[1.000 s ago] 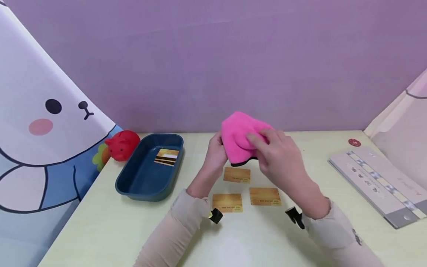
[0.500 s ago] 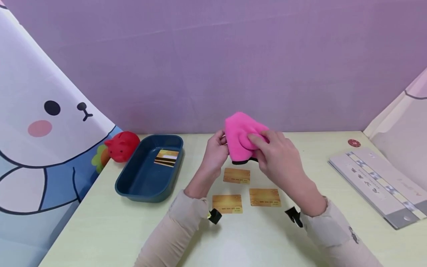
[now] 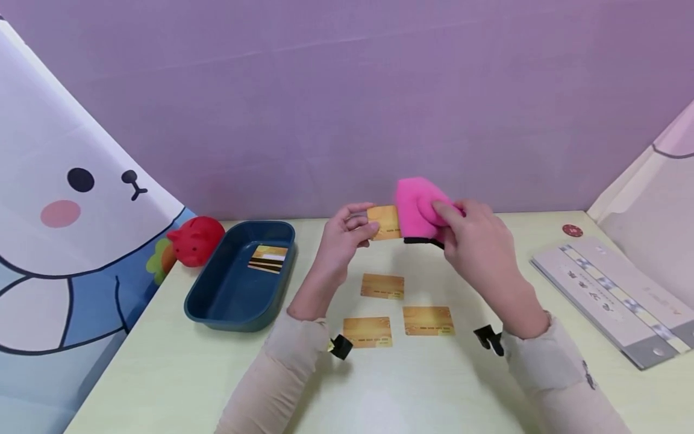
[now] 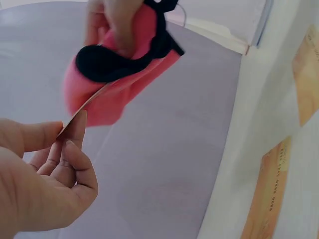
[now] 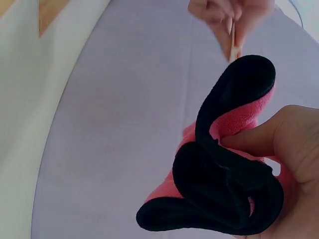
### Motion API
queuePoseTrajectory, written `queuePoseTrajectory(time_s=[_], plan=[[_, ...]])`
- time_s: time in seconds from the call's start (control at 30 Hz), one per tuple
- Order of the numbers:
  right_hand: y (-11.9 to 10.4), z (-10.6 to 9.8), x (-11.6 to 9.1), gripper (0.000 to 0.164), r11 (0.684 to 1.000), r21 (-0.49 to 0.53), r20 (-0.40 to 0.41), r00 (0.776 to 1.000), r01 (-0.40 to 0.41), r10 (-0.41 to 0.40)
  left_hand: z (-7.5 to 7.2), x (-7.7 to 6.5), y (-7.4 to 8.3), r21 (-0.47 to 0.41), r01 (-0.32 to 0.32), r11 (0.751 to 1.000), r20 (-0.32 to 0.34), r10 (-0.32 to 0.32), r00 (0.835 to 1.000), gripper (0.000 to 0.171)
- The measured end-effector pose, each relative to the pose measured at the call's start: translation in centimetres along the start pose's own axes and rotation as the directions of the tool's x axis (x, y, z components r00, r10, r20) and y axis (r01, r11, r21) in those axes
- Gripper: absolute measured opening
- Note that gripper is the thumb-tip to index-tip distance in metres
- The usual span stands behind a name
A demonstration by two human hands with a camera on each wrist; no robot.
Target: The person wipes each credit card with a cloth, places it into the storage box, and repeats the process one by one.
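"Head view: what's in your left hand?"

"I'm pinching a gold card between my thumb and fingers, raised above the worktop."

"And your right hand?"

"It grips a pink cloth with black trim, also off the worktop. My thumb presses into the bunched folds."

"Do card and cloth meet?"

"The card's far end is hidden by the cloth. From the left wrist I see the card edge-on, reaching the cloth, but I can't tell whether it sits between folds or lies along one side."

"What's lower down?"

"Three loose cards lie flat and apart on the worktop: a far card, and nearer me a left card and a right card."

"Over on your left?"

"A blue tray with a few overlapping cards towards its right side. A red pig is just beside the tray."

"On your right?"

"A grey folder lying flat, with a small red disc near its far end."
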State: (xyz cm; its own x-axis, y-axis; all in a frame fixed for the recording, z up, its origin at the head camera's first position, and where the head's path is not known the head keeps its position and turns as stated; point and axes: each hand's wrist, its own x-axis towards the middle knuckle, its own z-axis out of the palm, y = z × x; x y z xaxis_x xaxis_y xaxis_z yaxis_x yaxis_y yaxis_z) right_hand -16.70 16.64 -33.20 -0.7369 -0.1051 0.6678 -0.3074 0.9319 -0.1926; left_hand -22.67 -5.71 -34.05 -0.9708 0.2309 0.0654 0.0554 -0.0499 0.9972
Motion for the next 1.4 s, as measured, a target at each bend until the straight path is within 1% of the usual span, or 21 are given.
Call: queuePoseTrajectory(time_s=[0.1, 0.27, 0.37, 0.47, 0.6, 0.67, 0.7, 0.73, 0.8, 0.9, 1.0, 1.07, 1.17, 1.27, 1.4], plan=[[0.8, -0.4, 0.1, 0.039, 1.0, -0.01, -0.021, 0.999, -0.026, 0.025, -0.5, 0.0, 0.5, -0.03, -0.014, 0.999, -0.008, 0.014, 1.0, 0.034], [1.8, -1.2, 0.2, 0.039, 0.998, -0.018, -0.059, 0.997, -0.057, 0.056, -0.9, 0.0, 1.1, -0.077, -0.047, 0.996, -0.042, 0.043, 0.998, 0.035], [2.1, -1.7, 0.3, 0.041, 0.997, -0.013, -0.069, 0.995, -0.075, 0.074, -0.8, 0.1, 1.1, -0.065, -0.079, 0.995, -0.048, 0.076, 0.996, 0.029], [2.2, -2.2, 0.3, 0.042, 0.996, -0.005, -0.067, 0.994, -0.092, 0.091, -0.8, 0.1, 1.1, -0.037, -0.098, 0.994, -0.014, 0.098, 0.995, 0.028], [2.3, -3.1, 0.3, 0.043, 0.994, -0.001, -0.076, 0.991, -0.11, 0.11, -0.8, 0.3, 1.0, -0.031, -0.078, 0.996, 0.036, 0.079, 0.996, 0.042], [2.3, -3.5, 0.2, 0.043, 0.993, 0.005, -0.095, 0.989, -0.116, 0.116, -0.9, 0.4, 0.8, -0.027, -0.065, 0.998, 0.029, 0.066, 0.997, 0.05], [2.2, -3.7, 0.2, 0.043, 0.993, 0.008, -0.105, 0.987, -0.119, 0.119, -0.9, 0.4, 0.7, -0.021, -0.062, 0.998, 0.018, 0.062, 0.998, 0.051], [2.2, -3.8, 0.2, 0.042, 0.993, 0.014, -0.118, 0.986, -0.119, 0.12, -1.0, 0.5, 0.5, -0.01, -0.06, 0.998, 0.004, 0.06, 0.998, 0.049], [2.2, -4.1, 0.2, 0.042, 0.992, 0.026, -0.136, 0.983, -0.122, 0.125, -1.1, 0.5, 0.3, 0.033, -0.046, 0.998, -0.024, 0.047, 0.999, 0.04], [2.0, -4.4, 0.2, 0.04, 0.991, 0.04, -0.153, 0.979, -0.128, 0.133, -1.3, 0.5, -0.1, 0.077, -0.003, 0.997, -0.052, 0.007, 0.999, 0.027], [2.0, -4.6, 0.2, 0.04, 0.99, 0.041, -0.155, 0.979, -0.132, 0.136, -1.5, 0.6, -0.4, 0.079, 0.052, 0.995, -0.074, -0.046, 0.996, 0.023], [2.0, -4.8, 0.3, 0.039, 0.99, 0.04, -0.155, 0.978, -0.133, 0.138, -1.6, 0.6, -0.4, 0.058, 0.067, 0.996, -0.088, -0.062, 0.994, 0.023], [2.0, -5.0, 0.4, 0.039, 0.99, 0.041, -0.155, 0.978, -0.134, 0.139, -1.6, 0.6, -0.3, 0.04, 0.065, 0.997, -0.097, -0.061, 0.993, 0.023], [1.9, -5.2, 0.4, 0.039, 0.99, 0.046, -0.159, 0.978, -0.132, 0.138, -1.5, 0.6, -0.2, 0.012, 0.039, 0.999, -0.097, -0.038, 0.995, 0.021], [1.6, -5.3, 0.4, 0.039, 0.993, 0.054, -0.171, 0.978, -0.109, 0.116, -1.2, 0.5, -0.1, 0.008, 0.01, 1.0, -0.098, -0.009, 0.995, 0.02]])
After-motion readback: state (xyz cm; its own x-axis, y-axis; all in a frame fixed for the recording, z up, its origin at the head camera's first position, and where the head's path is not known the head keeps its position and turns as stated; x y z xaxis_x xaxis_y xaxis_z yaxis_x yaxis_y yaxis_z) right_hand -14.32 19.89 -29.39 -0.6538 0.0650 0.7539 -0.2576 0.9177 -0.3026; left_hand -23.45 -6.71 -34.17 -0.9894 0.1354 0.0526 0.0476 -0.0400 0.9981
